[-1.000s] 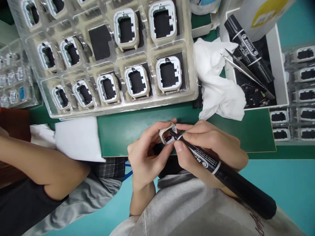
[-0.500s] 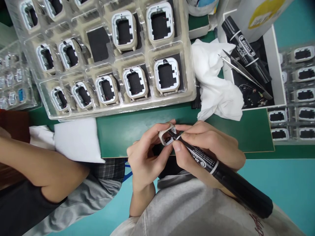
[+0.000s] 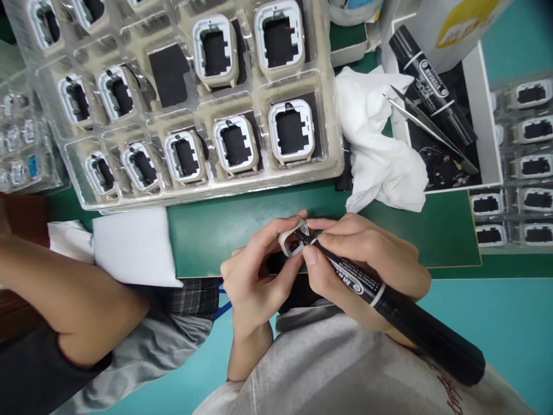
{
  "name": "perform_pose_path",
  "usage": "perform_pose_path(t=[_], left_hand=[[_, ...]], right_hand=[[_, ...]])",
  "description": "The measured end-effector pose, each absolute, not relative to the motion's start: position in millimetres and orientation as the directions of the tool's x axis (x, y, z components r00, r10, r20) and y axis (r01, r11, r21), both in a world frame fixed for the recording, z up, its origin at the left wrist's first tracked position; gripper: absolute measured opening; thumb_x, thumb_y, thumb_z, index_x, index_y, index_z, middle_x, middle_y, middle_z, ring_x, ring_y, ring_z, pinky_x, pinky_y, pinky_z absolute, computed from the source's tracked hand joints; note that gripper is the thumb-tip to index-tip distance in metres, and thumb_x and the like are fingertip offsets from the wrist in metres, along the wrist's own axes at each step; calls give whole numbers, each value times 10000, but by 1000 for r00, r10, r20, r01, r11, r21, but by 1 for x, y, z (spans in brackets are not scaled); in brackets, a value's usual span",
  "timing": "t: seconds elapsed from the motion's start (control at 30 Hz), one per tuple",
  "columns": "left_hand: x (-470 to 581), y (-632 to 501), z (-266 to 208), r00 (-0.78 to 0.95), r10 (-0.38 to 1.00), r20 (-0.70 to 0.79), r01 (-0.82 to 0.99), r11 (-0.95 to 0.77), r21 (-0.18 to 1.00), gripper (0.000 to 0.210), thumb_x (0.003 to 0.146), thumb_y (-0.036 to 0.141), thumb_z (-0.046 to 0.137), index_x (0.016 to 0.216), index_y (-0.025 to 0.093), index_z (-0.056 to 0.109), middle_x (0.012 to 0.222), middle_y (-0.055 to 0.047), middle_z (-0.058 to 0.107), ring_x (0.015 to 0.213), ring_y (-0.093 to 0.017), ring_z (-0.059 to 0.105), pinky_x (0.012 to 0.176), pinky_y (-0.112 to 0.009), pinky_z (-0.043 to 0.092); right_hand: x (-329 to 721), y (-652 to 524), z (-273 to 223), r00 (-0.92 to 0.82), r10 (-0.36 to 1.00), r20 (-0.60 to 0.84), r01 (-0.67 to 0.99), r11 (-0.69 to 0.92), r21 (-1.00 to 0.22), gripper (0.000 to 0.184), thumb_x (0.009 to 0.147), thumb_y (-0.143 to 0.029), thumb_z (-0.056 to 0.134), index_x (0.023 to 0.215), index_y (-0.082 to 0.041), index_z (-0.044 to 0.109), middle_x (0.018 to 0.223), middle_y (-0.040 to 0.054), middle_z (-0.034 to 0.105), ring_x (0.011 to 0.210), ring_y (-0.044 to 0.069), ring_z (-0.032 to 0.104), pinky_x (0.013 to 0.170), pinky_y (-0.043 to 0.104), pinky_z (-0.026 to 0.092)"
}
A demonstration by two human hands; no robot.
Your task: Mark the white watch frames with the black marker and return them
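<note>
Over the front edge of the green work mat (image 3: 207, 242), my left hand (image 3: 257, 276) is closed around a small watch case (image 3: 285, 242), a beige frame with a white inner rim, tilted toward me. My right hand (image 3: 367, 253) grips a black marker (image 3: 375, 294) low on its barrel. The marker's tip reaches into the opening of the case; its exact contact point is too small to make out. My right fingers also come up against the case's right side. Above my hands, a clear plastic tray (image 3: 207, 196) holds rows of similar cases.
At the right, a white box (image 3: 490, 127) holds another marker (image 3: 432, 86), tweezers (image 3: 432, 129) and dark parts. A crumpled white cloth (image 3: 380, 155) lies beside it, a folded one (image 3: 133, 248) at left. A co-worker's arm (image 3: 78, 294) reaches in from the left. More trays flank both sides.
My hands, the case and the marker keep nearly the same position. The large tray appears slightly further left in the view, and the co-worker's arm has shifted a little left and down.
</note>
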State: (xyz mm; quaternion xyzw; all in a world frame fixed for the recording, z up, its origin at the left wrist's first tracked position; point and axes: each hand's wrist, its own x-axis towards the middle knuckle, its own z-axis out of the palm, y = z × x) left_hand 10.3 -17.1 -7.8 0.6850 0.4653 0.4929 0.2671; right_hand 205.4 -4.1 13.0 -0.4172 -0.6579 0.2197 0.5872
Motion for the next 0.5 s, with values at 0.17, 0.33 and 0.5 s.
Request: perform_pose_path(t=[0.17,0.33,0.5], left_hand=[[10,-17,-9,83,905,417,347,-419,839,472,1153,137,962,1598,275,885,1445,-78,1004,1207,-291,1027,998,-311,842],[9,-17,-9,75,899,432,343,-430,835,491,1140,114,971,1596,279,894,1440,-68,1005,1221,-284,1026,1001,-288,836],[9,-17,-9,66,901,428,330,-425,843,485,1137,117,981,1589,275,906,1443,-70,1004,1177,-275,1030,947,-264,833]], right_hand=[[204,-5,14,52,813,580,275,547,-791,299,1048,-3,940,1165,-255,827,1026,47,960,989,278,1011,984,360,891],[203,-6,14,69,821,567,245,537,-807,358,1035,21,939,1204,-275,829,986,7,938,944,270,998,998,405,908],[202,-5,13,47,816,576,252,548,-797,282,1072,-19,940,1166,-249,808,1004,37,943,981,269,1003,986,378,897]])
